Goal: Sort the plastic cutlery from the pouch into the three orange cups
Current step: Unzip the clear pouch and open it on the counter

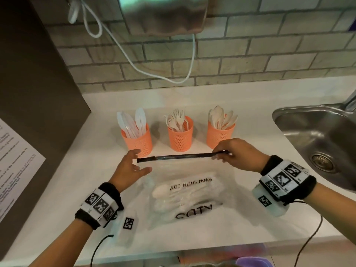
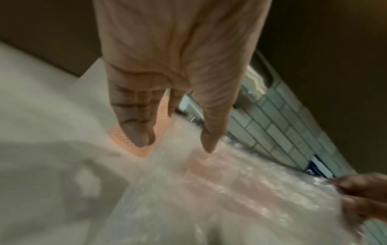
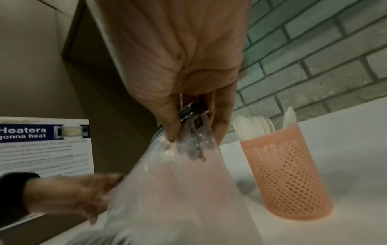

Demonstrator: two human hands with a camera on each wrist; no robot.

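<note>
Three orange cups stand in one row on the white worktop, all behind the pouch as you face the wall. Behind the pouch's left end is the knife cup, with white knives upright in it. The fork cup stands behind the pouch's middle, and the spoon cup behind its right end. I cannot give a firm count of pieces in any cup, because the tips overlap.

There is one pouch, clear plastic with black lettering. Its body lies on the worktop and its black zip strip is lifted level, in front of the cups. Pale cutlery remains inside; one spoon bowl is plain, the rest is a blurred heap that I cannot number.

Your right hand pinches the right end of the zip strip; the right wrist view shows thumb and fingers closed on the strip and the plastic. Your left hand is at the strip's left end with fingers spread and straight. It appears to grip nothing, though the left wrist view is soft.

One steel sink lies right of the pouch, and one printed sheet lies left of it.
</note>
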